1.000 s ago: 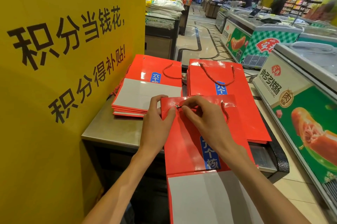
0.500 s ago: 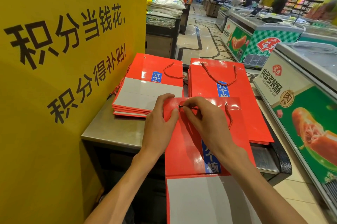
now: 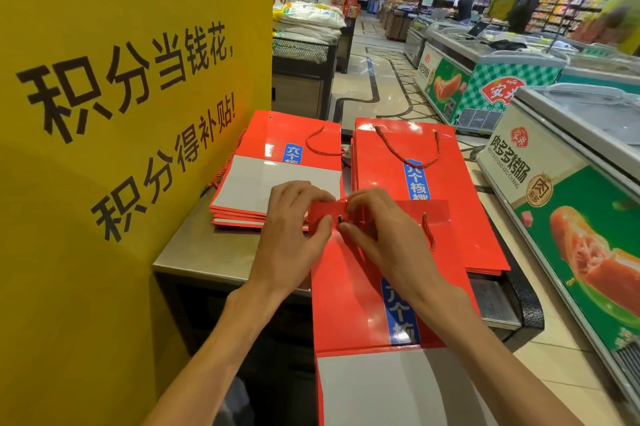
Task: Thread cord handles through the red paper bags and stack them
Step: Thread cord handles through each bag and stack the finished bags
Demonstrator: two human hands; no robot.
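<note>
A flat red paper bag [image 3: 349, 290] with a blue label lies toward me over the counter's front edge. My left hand [image 3: 294, 228] grips its top left corner, thumb on the front by the punched hole. My right hand [image 3: 384, 235] pinches the dark tip of the red cord [image 3: 428, 231] at that hole; the cord's other end enters the bag's right hole. Behind lie two stacks of red bags: a left stack [image 3: 277, 165] with grey bottoms showing and a right stack [image 3: 446, 203] with its cord handle on top.
A steel counter [image 3: 204, 252] carries the bags. A tall yellow sign board [image 3: 121, 148] stands close on the left. Chest freezers [image 3: 568, 183] line the right side of the aisle. A person stands far back in the shop.
The bag's top edge has risen slightly toward the stacks, and both hands moved with it. My right hand still holds the cord tip at the left hole.
</note>
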